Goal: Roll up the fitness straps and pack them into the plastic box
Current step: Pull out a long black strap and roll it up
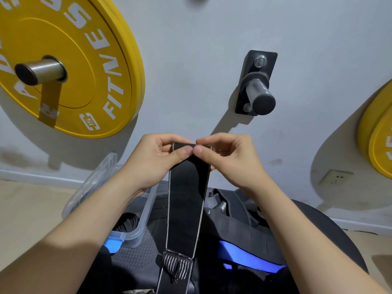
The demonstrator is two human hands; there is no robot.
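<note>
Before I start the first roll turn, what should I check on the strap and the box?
1. Grip on the strap end: ok. The left hand and right hand pinch the top edge of the black strap.
2. Strap untwisted: ok down to the stitched section.
3. First fold made: cannot tell, the fingers cover the edge.
4. Plastic box open: ok, the lid is tilted back.
5. Room in the box: cannot tell. A dark roll lies inside and the forearm hides the rest.

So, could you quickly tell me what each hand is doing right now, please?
Left hand: pinching the strap's top end.
Right hand: pinching the same end.
</note>
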